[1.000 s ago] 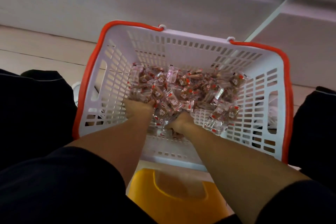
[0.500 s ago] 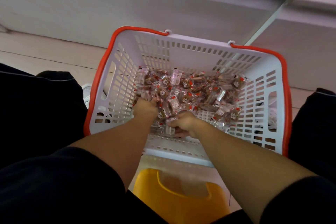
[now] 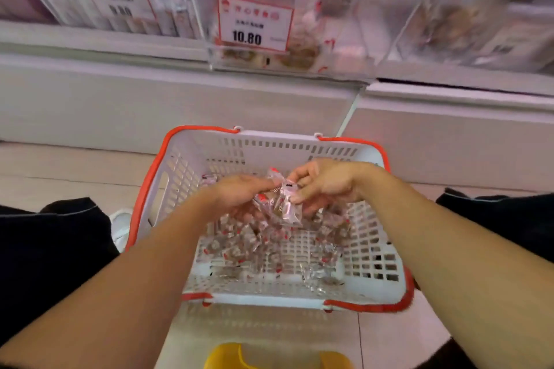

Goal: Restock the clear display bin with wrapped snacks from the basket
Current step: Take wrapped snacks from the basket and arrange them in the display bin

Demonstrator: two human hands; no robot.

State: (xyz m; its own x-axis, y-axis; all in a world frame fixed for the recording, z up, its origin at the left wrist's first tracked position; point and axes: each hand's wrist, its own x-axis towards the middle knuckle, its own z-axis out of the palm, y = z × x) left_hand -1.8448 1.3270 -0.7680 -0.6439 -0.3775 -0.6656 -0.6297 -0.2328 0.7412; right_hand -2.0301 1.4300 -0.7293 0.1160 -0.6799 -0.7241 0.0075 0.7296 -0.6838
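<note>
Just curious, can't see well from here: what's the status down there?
Left hand and right hand grip a bunch of wrapped snacks above the basket. Display bin ahead, nothing between.

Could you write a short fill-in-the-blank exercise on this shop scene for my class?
1. Both hands lift a bunch of wrapped snacks above the white ____.
2. The basket has a rim coloured ____.
3. The price tag on the clear display bin reads ____.
4. Below the basket stands a ____ stool.

Missing words: basket; red; 10.80; yellow
</note>
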